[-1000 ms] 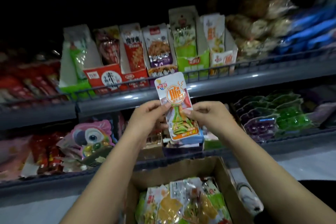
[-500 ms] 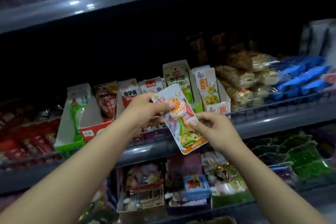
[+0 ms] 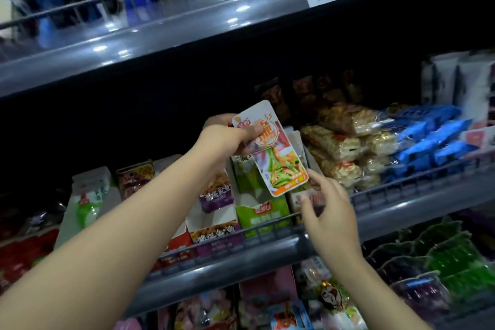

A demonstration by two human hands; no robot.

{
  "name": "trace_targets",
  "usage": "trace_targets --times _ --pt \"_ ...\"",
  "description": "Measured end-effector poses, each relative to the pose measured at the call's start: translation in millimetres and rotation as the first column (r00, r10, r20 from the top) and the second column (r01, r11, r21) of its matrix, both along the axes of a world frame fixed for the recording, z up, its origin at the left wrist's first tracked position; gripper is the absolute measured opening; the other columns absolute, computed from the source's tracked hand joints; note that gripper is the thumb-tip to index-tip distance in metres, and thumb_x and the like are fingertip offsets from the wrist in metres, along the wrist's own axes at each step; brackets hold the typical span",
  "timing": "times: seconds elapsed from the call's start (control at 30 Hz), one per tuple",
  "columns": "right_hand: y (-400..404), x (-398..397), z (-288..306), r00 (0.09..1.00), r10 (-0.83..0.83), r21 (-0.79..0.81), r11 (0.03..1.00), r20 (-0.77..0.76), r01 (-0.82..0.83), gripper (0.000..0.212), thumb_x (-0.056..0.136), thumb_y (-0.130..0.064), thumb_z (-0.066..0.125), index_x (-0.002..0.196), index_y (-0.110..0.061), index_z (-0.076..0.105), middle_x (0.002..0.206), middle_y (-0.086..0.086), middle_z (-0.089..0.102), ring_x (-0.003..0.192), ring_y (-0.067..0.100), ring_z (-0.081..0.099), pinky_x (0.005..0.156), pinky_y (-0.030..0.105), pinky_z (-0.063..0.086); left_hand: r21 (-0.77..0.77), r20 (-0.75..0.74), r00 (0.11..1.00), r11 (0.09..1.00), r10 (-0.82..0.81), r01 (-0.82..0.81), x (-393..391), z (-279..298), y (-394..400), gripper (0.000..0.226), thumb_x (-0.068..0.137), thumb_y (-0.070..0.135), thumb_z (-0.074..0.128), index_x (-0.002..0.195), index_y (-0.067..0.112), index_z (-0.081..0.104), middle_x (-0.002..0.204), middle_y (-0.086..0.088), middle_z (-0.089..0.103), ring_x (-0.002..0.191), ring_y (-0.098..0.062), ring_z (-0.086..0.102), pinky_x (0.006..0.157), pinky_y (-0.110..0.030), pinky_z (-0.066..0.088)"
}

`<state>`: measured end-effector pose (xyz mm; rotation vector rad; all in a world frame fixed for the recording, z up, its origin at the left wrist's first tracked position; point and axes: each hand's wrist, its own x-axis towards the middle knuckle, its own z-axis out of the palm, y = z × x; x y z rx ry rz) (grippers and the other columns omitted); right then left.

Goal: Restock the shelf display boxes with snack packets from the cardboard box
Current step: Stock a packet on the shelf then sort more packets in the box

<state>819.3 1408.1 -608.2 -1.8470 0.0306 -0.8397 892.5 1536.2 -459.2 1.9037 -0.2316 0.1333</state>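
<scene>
My left hand [image 3: 227, 136] pinches the top of the snack packet [image 3: 270, 149], thumb across its front, holding it tilted near the centre of the frame above the green display box [image 3: 261, 213] on the middle shelf [image 3: 294, 245]. My right hand [image 3: 330, 215] sits just below the packet's lower corner, fingers loosely spread and gripping nothing; whether a fingertip touches that corner is hard to tell. A purple display box [image 3: 217, 222] stands left of the green one.

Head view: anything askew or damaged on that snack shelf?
Nothing damaged or spilled. The orange snack packet is tilted only because the left hand holds it in mid-air above the green display box; the right hand hovers just below it.
</scene>
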Motion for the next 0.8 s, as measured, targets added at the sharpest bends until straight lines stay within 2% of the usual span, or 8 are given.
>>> trace_targets --times 0.13,0.23,0.3,0.37,0.47,0.57,0.67,0.8 --pt "-9 6 -11 0.991 -0.101 -0.24 0.968 -0.086 0.077 0.048 0.094 -0.022 0.049 0.14 -0.018 0.039 0.142 -0.006 0.041 0.135 0.011 0.03 0.114 0.032 0.024 0.128 0.086 0.996 0.991 0.027 -0.038 20 -1 -33 0.011 0.079 0.014 0.075 0.078 0.012 0.064 0.073 -0.003 0.066 0.056 -0.011 0.059 0.049 -0.02 0.05" --pt "-14 7 -17 0.988 -0.095 -0.333 0.942 -0.121 0.05 0.045 0.096 -0.024 0.044 0.141 -0.02 0.039 0.146 -0.009 0.036 0.14 0.007 0.019 0.113 0.02 0.006 0.258 0.131 0.99 0.962 0.06 -0.092 37 -9 -48 0.012 0.08 0.018 0.074 0.082 0.011 0.065 0.073 -0.003 0.066 0.059 -0.014 0.06 0.056 -0.023 0.053" --pt "-16 7 -20 0.992 -0.075 -0.353 0.935 -0.099 0.035 0.043 0.097 -0.023 0.044 0.139 -0.02 0.042 0.145 -0.009 0.038 0.139 0.003 0.019 0.109 0.015 0.002 0.297 0.16 0.984 0.947 0.077 -0.122 46 -13 -55 0.014 0.079 0.019 0.075 0.085 0.009 0.067 0.082 -0.008 0.07 0.071 -0.022 0.067 0.071 -0.035 0.058" --pt "-19 7 -21 0.995 -0.052 -0.352 0.936 -0.082 0.02 0.042 0.096 -0.021 0.046 0.138 -0.019 0.044 0.144 -0.009 0.04 0.133 -0.004 0.017 0.108 0.013 0.001 0.314 0.165 0.982 0.939 0.09 -0.139 54 -18 -60 0.013 0.078 0.019 0.076 0.084 0.01 0.068 0.087 -0.011 0.071 0.082 -0.027 0.069 0.078 -0.04 0.057" --pt "-21 7 -23 0.998 -0.024 -0.339 0.941 -0.063 0.001 0.043 0.095 -0.018 0.047 0.138 -0.018 0.044 0.144 -0.009 0.04 0.131 -0.006 0.013 0.11 0.015 0.005 0.371 0.166 0.982 0.916 0.093 -0.15 59 -24 -63 0.011 0.08 0.018 0.074 0.087 0.011 0.068 0.085 -0.009 0.071 0.081 -0.024 0.069 0.074 -0.032 0.056" --pt "-22 6 -24 0.996 0.002 -0.334 0.942 -0.084 -0.03 0.045 0.096 -0.018 0.044 0.141 -0.021 0.039 0.146 -0.013 0.033 0.134 -0.007 0.008 0.112 0.014 0.004 0.447 0.137 0.989 0.887 0.061 -0.117 61 -37 -64 0.016 0.08 0.013 0.073 0.093 0.005 0.068 0.085 -0.012 0.07 0.08 -0.026 0.068 0.078 -0.037 0.057" --pt "-22 5 -23 0.993 0.019 -0.308 0.95 -0.119 -0.055 0.047 0.097 -0.019 0.041 0.143 -0.022 0.035 0.149 -0.014 0.028 0.14 -0.002 0.008 0.116 0.019 0.008 0.608 0.271 0.962 0.772 0.016 -0.185 64 -53 -62 0.024 0.078 0.017 0.074 0.101 0.015 0.068 0.104 -0.004 0.064 0.091 -0.021 0.062 0.077 -0.029 0.052" --pt "-20 6 -22 0.991 0.031 -0.278 0.958 -0.132 -0.067 0.049 0.096 -0.017 0.042 0.144 -0.021 0.034 0.149 -0.012 0.027 0.141 0.0 0.007 0.117 0.02 0.01 0.642 0.353 0.935 0.729 -0.006 -0.237 64 -62 -61 0.03 0.078 0.021 0.075 0.106 0.018 0.065 0.123 -0.005 0.047 0.11 -0.023 0.051 0.081 -0.022 0.035"
